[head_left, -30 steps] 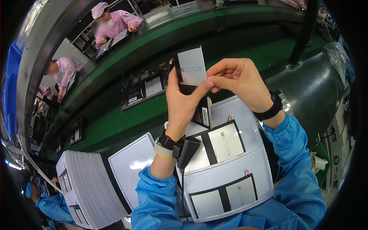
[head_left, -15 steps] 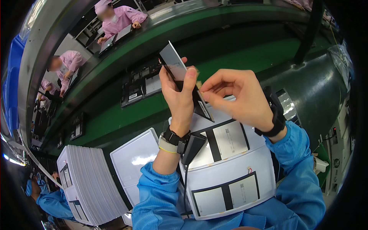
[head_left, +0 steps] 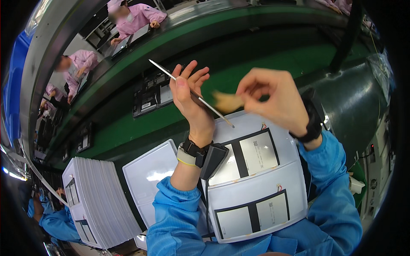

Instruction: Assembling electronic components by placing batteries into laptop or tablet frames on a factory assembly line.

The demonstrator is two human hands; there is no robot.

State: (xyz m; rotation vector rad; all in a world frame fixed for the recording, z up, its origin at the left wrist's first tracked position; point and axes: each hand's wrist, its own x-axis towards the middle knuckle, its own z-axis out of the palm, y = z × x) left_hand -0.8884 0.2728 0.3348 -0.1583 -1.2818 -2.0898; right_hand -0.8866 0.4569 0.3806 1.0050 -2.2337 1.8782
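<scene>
A thin flat battery pack point(head_left: 213, 110) is held in my left hand point(head_left: 194, 113), seen nearly edge-on and tilted. My thumb presses one side of it, and the other fingers are spread behind. To its right, my right hand point(head_left: 275, 96) pinches a small yellowish strip point(head_left: 227, 101), apart from the pack; the strip is smeared by motion and its kind is unclear. Below my hands lies a white plastic tray point(head_left: 297, 179) with two silver, black-framed battery packs, an upper one point(head_left: 257, 149) and a lower one point(head_left: 273, 211), with small coloured wires at their edges.
A tall stack of white trays point(head_left: 109, 200) stands at the left, beside another white tray point(head_left: 149, 170). An opened laptop base point(head_left: 147, 100) lies on the green conveyor belt point(head_left: 119, 128). Across the line, people in pink point(head_left: 139, 19) work; someone in blue sits at far left.
My left hand has turned the battery pack from showing its face to nearly edge-on. My right hand has drawn slightly right, away from the pack, with the yellowish strip in its fingers.
</scene>
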